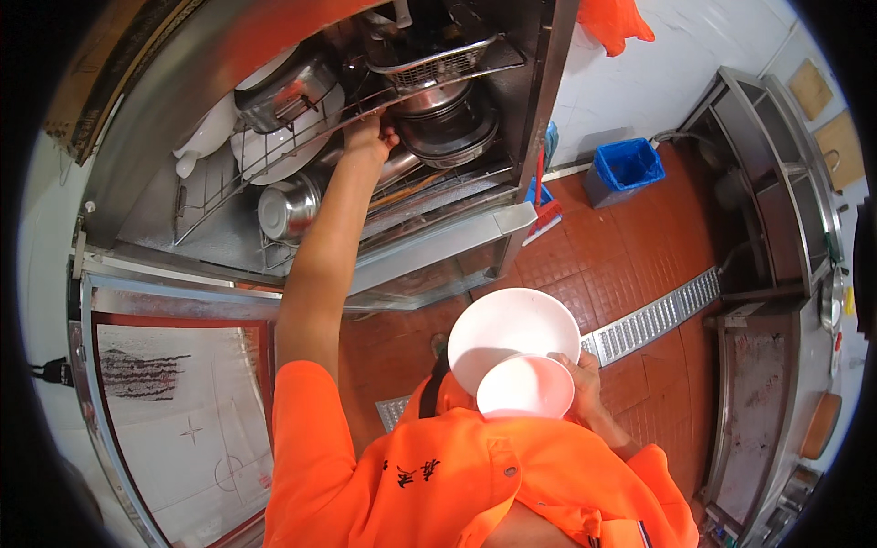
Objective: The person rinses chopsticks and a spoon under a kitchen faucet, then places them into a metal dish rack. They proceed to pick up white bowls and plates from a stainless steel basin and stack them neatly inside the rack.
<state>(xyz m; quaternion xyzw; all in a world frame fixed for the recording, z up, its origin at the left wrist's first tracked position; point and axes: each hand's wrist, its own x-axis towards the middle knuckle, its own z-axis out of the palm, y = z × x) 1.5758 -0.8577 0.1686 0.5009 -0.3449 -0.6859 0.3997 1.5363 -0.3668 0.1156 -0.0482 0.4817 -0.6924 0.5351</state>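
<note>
My left arm reaches up into a metal cabinet (128,205). At the front rail of its wire rack (274,161), my left hand (367,137) is closed with curled fingers, apparently around the rail; the far fingertips are hidden. Close by that hand stand a round dark-lidded pot (448,137) and a white plate (274,151). Against my body, my right hand (585,376) grips a large white plate (502,320) and a smaller white bowl (525,388) by their right edges. The bowl overlaps the plate's lower part.
Inside the cabinet are a steel pot (288,208), a wire basket (438,66) and a white spoon (187,163). A blue-lined bin (626,169) and a red broom (544,219) stand near the wall. A drain grate (653,315) crosses the floor toward steel shelving (767,173).
</note>
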